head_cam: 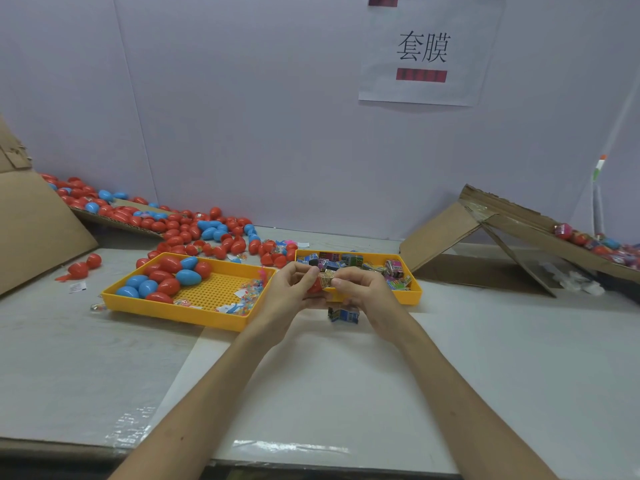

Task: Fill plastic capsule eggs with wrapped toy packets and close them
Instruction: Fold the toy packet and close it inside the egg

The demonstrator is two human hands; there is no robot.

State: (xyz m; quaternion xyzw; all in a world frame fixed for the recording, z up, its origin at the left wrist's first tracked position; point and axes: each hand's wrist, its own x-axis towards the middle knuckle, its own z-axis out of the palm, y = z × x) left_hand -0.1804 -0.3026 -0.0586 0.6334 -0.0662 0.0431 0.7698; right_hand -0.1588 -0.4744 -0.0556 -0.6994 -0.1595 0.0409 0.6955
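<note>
Packing bench, small workshop: capsule eggs point(194, 233) heaped loose left of the grip, yellow sorting trays point(173, 313) just behind it, cardboard ramp point(446, 233) to its right (printed station sign point(422, 50) above).

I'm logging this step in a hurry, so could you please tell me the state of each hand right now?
Left hand: grips a red capsule egg.
Right hand: pinches a wrapped toy packet at that egg.

Left hand point(289, 293): egg point(314, 287); right hand point(364, 289): packet point(326, 279)
</note>
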